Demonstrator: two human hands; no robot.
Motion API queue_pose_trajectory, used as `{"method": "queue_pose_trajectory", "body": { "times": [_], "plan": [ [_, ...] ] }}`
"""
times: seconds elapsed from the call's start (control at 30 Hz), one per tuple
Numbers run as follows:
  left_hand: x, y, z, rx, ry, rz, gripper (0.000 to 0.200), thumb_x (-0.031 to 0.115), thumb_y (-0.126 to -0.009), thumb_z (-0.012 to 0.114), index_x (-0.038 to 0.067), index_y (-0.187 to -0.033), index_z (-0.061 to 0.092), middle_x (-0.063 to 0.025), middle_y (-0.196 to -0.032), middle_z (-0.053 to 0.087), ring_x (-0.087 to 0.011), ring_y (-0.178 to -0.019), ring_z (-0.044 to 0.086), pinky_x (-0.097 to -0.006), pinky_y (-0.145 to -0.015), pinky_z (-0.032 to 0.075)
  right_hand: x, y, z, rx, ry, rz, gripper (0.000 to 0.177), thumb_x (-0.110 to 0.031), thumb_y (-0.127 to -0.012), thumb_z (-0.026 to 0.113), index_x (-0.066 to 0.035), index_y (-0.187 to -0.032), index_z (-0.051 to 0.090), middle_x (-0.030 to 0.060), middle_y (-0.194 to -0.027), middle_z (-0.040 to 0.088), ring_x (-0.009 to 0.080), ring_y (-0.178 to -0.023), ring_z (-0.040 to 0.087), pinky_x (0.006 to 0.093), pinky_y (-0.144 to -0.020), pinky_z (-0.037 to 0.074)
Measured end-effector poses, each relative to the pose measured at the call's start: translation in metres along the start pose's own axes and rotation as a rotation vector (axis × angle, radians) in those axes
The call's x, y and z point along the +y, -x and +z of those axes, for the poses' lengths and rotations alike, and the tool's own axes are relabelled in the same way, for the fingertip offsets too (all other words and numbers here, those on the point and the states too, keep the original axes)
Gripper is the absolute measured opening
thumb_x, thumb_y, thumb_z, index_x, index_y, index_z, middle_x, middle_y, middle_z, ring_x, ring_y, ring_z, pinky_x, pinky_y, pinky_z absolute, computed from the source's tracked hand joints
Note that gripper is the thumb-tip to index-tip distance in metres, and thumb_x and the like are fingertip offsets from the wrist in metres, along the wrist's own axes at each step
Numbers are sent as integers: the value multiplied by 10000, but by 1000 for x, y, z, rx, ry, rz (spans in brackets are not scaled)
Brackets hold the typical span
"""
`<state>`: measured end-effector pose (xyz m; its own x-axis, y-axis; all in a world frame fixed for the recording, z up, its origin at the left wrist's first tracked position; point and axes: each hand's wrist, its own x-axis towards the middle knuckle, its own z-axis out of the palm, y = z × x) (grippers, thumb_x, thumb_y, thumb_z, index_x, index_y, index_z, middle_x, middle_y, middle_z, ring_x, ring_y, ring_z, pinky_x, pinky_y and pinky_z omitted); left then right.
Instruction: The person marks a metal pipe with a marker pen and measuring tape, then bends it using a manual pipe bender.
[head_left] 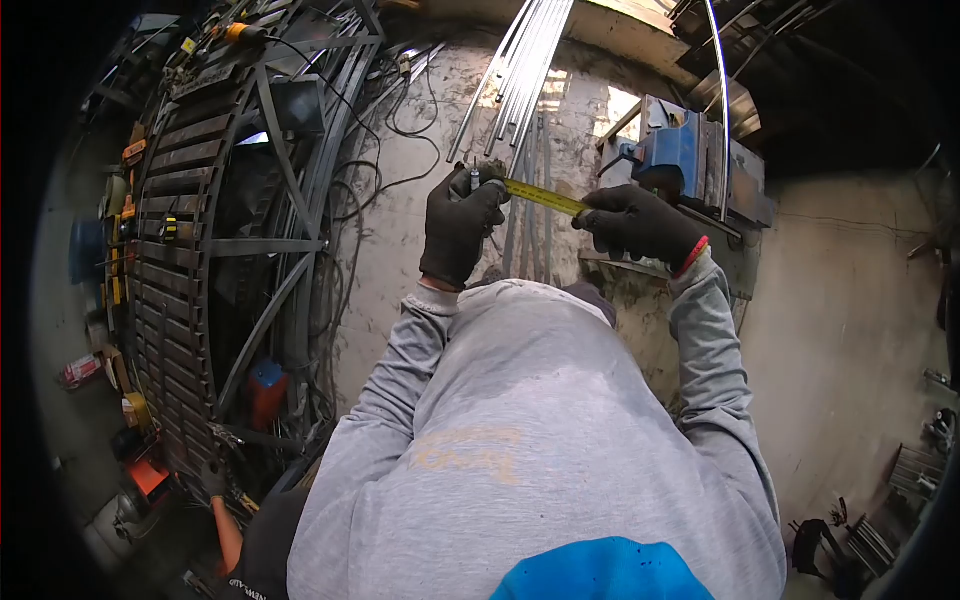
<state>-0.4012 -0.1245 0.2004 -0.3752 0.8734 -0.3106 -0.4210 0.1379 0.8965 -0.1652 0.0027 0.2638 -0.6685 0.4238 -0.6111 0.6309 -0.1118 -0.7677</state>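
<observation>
Both hands wear dark gloves and are raised in front of my chest. A yellow tape measure blade [545, 196] stretches between them, sloping slightly down to the right. My left hand [458, 228] is closed around a small grey metal piece [474, 182], with its thumb beside the left end of the blade. What exactly that piece is, I cannot make out. My right hand [640, 224] pinches the blade's right end between thumb and fingers. The tape's case is not visible.
Shiny metal tubes [528, 70] lie beyond my hands. A blue machine [672, 150] stands at the right. On the left is a slatted metal bench [180, 225] with tools; black cables [375, 165] cross the floor. A co-worker's gloved hand [213, 478] shows lower left.
</observation>
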Motion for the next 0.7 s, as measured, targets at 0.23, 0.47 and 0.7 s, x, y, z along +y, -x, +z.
{"method": "queue_pose_trajectory", "body": {
  "times": [0.23,0.47,0.7],
  "plan": [
    [-44,-28,-14,2,-78,-77,282,197,-975,672,17,-1192,670,-53,-875,664,-73,-588,528,-227,-488,394,89,23,32,451,158,-142,305,-275,-980,670,-41,-1166,728,98,-811,714,206,-723,681,372,-699,537],
    [-90,-62,1,-218,-201,-377,410,231,-1015,614,50,-1380,566,-35,-1035,617,-80,-726,564,-197,-550,406,188,69,67,981,178,125,303,-276,-945,677,-112,-1194,733,145,-1086,734,346,-1055,685,442,-939,540],
    [-82,-102,157,-539,-501,-210,389,161,-931,683,20,-1291,641,-45,-1030,686,-103,-723,609,-224,-567,455,213,62,23,928,-18,24,327,-269,-942,663,-102,-1215,731,154,-1100,738,335,-1013,703,425,-908,555]
  ]
}}
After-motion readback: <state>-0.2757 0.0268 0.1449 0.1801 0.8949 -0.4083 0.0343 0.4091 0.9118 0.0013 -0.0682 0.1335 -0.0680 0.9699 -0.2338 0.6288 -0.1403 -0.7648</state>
